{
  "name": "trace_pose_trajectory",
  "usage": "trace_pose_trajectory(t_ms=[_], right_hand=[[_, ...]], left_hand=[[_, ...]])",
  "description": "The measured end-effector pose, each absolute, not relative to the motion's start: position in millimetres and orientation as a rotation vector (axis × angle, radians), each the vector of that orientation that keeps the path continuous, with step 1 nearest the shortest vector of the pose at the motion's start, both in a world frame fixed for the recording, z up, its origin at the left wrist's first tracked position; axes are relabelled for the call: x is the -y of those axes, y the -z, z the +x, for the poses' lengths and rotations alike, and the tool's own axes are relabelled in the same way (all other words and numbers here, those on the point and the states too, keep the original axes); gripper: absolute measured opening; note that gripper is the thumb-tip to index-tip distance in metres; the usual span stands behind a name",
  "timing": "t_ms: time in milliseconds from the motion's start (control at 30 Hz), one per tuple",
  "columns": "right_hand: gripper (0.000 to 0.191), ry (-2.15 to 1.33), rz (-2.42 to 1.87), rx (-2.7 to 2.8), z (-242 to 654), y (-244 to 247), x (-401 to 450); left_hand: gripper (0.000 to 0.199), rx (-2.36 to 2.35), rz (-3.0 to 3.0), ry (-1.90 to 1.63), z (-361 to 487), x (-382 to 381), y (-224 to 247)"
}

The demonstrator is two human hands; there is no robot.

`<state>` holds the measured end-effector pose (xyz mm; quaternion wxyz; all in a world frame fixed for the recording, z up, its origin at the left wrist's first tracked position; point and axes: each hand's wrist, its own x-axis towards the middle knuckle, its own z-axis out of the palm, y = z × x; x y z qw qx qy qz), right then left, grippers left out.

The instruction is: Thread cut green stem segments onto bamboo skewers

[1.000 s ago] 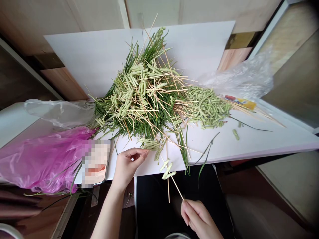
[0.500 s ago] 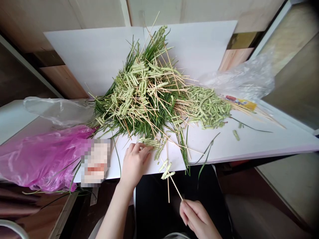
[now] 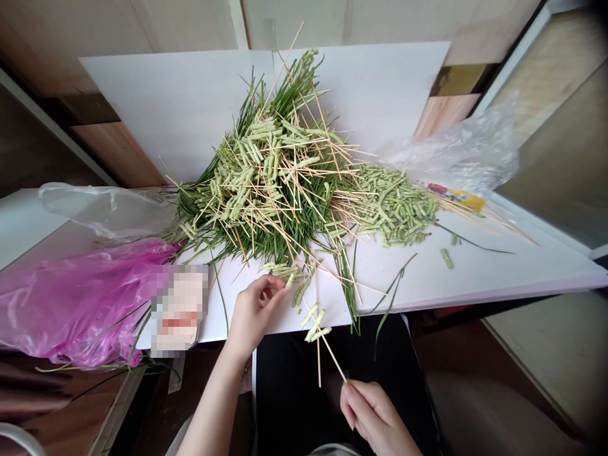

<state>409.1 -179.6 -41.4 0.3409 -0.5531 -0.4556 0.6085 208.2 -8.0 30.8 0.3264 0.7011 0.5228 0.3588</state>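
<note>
Near the table's front edge, my left hand (image 3: 254, 313) pinches a short cut green bean piece (image 3: 289, 280) between thumb and fingertips. A few more bean pieces (image 3: 280, 271) lie just behind those fingers. Low in front of my lap, my right hand (image 3: 370, 411) is closed on the lower end of a thin wooden skewer (image 3: 335, 360), which tilts up and to the left. Several bean pieces (image 3: 317, 326) are threaded crosswise near its upper end. A second skewer (image 3: 319, 364) pokes out over the table edge beside it.
A big heap of garlic chives (image 3: 304, 221) carries loaded skewers (image 3: 266, 152). Cut beans (image 3: 394, 206) are piled to its right, with spare skewers (image 3: 508, 221) beyond. A pink plastic bag (image 3: 90, 297), a blurred-out phone-like object (image 3: 179, 310) and clear bags (image 3: 460, 149) lie around.
My left hand has lifted slightly from the loose bean pieces and now holds one up in its fingertips. The right hand and its skewer have hardly moved.
</note>
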Motion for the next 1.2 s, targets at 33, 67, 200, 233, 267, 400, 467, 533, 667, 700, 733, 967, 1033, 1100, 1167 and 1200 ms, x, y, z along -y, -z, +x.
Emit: trace_pose_trajectory(t_ms=[33, 67, 200, 233, 267, 400, 467, 533, 667, 700, 733, 967, 1033, 1100, 1167, 1200], right_hand=[[0.065, -1.581, -1.443, 1.188, 408.8, 40.2, 180.0], [0.066, -1.579, -1.446, 1.193, 408.4, 38.3, 180.4], [0.069, -1.573, -1.46, 1.213, 407.2, 26.4, 180.8], [0.07, -1.575, -1.465, 1.215, 406.9, 23.5, 180.8], [0.07, -1.578, -1.471, 1.218, 406.7, 20.9, 180.8], [0.072, -1.601, -1.497, 1.237, 406.3, 17.0, 181.1], [0.071, -1.601, -1.523, 1.241, 406.3, 18.0, 181.5], [0.071, -1.598, -1.531, 1.256, 406.6, 19.6, 182.1], [0.07, -1.596, -1.517, 1.278, 407.3, 21.7, 182.9], [0.07, -1.594, -1.513, 1.274, 407.5, 21.9, 183.1], [0.07, -1.593, -1.507, 1.269, 407.5, 22.0, 183.4], [0.07, -1.579, -1.505, 1.225, 406.2, 21.1, 184.1], [0.07, -1.581, -1.503, 1.227, 406.1, 21.0, 184.1], [0.07, -1.567, -1.504, 1.222, 406.4, 21.0, 184.1], [0.069, -1.547, -1.504, 1.21, 406.8, 20.6, 184.1], [0.069, -1.538, -1.501, 1.205, 407.0, 19.9, 184.0]], left_hand=[[0.02, -1.297, 1.69, -0.948, 208.6, 8.7, -33.0], [0.024, -1.228, 1.565, -0.956, 209.0, 9.4, -34.7], [0.029, -1.067, 1.29, -0.982, 209.5, 10.5, -37.3], [0.029, -1.051, 1.265, -0.984, 209.4, 10.5, -37.1], [0.029, -1.037, 1.251, -0.982, 209.3, 10.4, -36.7], [0.028, -0.99, 1.245, -0.94, 209.1, 10.3, -35.6], [0.027, -0.967, 1.242, -0.925, 209.6, 10.6, -35.8], [0.026, -0.952, 1.24, -0.915, 210.2, 11.1, -36.2], [0.026, -0.959, 1.227, -0.898, 211.4, 12.1, -36.4], [0.026, -0.966, 1.225, -0.898, 211.6, 12.2, -36.3], [0.026, -0.973, 1.225, -0.9, 211.8, 12.4, -36.3], [0.027, -1.016, 1.224, -0.864, 216.6, 15.4, -38.6], [0.027, -1.019, 1.221, -0.85, 218.8, 16.5, -39.0], [0.026, -1.014, 1.211, -0.838, 220.8, 17.5, -39.1], [0.026, -1.004, 1.203, -0.815, 222.4, 18.6, -39.3], [0.026, -0.998, 1.198, -0.8, 222.9, 19.3, -39.6]])
